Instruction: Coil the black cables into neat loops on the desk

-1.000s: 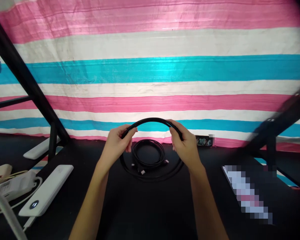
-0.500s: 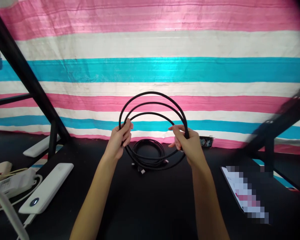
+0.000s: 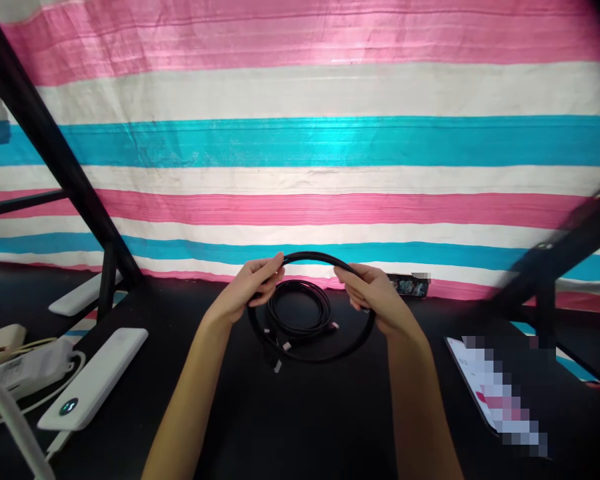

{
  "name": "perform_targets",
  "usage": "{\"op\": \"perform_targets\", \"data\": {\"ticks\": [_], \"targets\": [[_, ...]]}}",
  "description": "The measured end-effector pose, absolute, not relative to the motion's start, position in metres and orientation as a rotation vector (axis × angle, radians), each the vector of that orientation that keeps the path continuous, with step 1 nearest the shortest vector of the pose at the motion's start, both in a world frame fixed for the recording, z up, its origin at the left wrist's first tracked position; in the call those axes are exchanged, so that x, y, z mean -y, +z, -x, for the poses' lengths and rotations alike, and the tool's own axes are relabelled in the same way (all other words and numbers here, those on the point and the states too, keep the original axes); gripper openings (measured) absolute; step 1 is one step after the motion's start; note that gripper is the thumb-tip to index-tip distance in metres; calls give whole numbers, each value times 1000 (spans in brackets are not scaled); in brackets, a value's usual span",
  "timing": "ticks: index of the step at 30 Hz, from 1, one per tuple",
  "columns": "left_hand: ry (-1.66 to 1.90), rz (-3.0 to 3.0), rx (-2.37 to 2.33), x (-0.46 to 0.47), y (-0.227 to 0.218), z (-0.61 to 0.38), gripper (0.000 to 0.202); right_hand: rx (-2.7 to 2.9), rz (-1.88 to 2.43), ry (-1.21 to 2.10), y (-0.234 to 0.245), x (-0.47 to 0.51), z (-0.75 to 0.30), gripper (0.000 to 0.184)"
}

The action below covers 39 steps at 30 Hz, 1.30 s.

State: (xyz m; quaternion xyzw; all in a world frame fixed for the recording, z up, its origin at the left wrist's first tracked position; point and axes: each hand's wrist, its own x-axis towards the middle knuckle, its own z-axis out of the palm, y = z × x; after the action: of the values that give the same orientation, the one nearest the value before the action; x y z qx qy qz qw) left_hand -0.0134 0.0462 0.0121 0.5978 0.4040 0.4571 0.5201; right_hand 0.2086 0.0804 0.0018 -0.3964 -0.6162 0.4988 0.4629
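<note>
In the lower middle of the frame, both hands hold a black cable loop [image 3: 310,255] just above the black desk [image 3: 290,427]. The left hand [image 3: 245,293] has its fingers [image 3: 269,269] closed around the loop's upper left side. The right hand [image 3: 377,300] has its fingers [image 3: 353,273] wrapped over the upper right side. The loop tilts, with its top arc raised between the hands and its lower arc sagging toward the desk. A plug end hangs at its lower left.

Inside the ring, as seen from above, a second coiled cable [image 3: 299,310] lies flat on the desk, with its pale connector tips at its lower edge.

The desk is open and bare in front of the forearms, down to the bottom edge of the frame. At lower left, a white power bank [image 3: 94,379] lies slantwise, well apart from the left arm, with a white charger and cords [image 3: 27,370] near the frame's edge. A second white bar [image 3: 79,298] lies behind it, beside the black frame strut [image 3: 45,147] rising to the upper left. At lower right, a phone [image 3: 500,393] lies flat, and another dark strut [image 3: 570,247] crosses above it. A small dark object [image 3: 407,285] rests just beyond the right hand, at the foot of the striped pink, white and turquoise cloth [image 3: 300,147] that closes off the desk's far edge.
</note>
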Motion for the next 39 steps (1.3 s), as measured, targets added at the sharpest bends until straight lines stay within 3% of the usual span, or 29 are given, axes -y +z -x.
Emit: {"op": "perform_targets", "data": {"ticks": [8,15,21,28,37,39], "targets": [[1071,-1442,-1057,-41,15,1,55,1905,1049,792,17,-46,-191,27],[1172,-1307,-888,-32,15,-17,58,1584,1022,728,14,-52,-176,42],[1283,-1151,-901,-35,7,-34,56,1421,994,751,6,-64,-173,41],[1210,-1170,-921,-40,10,-15,52,1608,970,691,11,-62,-178,35],[1419,-997,-778,-43,15,-5,44,1616,1010,622,11,-64,-192,26],[1508,-966,-736,-42,18,-3,44,1567,1035,669,7,-70,-195,35]]}}
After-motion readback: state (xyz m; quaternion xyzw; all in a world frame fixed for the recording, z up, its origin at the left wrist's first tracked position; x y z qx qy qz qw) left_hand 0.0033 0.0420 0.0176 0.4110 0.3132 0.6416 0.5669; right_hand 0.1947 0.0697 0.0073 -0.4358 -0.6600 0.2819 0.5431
